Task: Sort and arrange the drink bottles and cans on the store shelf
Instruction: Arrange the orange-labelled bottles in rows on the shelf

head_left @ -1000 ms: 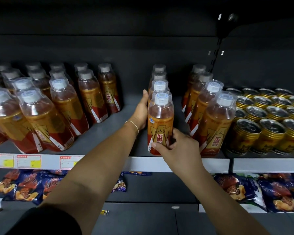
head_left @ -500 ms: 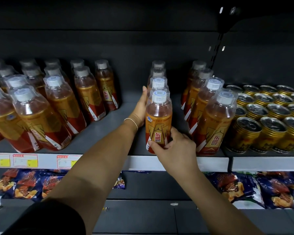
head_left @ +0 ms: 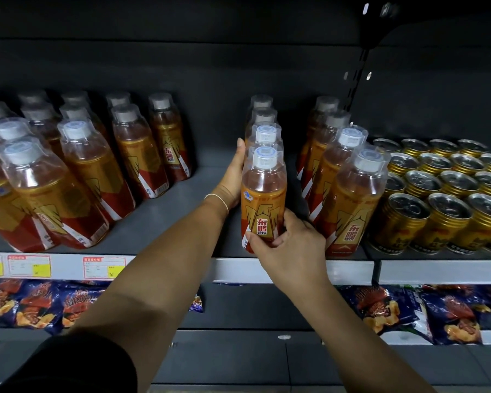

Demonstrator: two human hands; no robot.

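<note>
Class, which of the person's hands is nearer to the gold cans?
Right. The right hand grips the front bottle, left of the gold cans; the left hand rests farther left, across that bottle.

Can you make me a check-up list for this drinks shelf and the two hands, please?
Surface: dark grey shelf, with bare strips between the bottle groups.
Job's things: front bottle upright, heading a single-file middle row; left bottles and right bottles on either side; gold cans far right.
Clutter: nothing seen.
Hands: left hand flat against the middle row's left side; right hand grips the front bottle's base.
Cables: nothing seen.
Surroundings: price tags on the shelf edge; snack bags on the shelf below.
</note>
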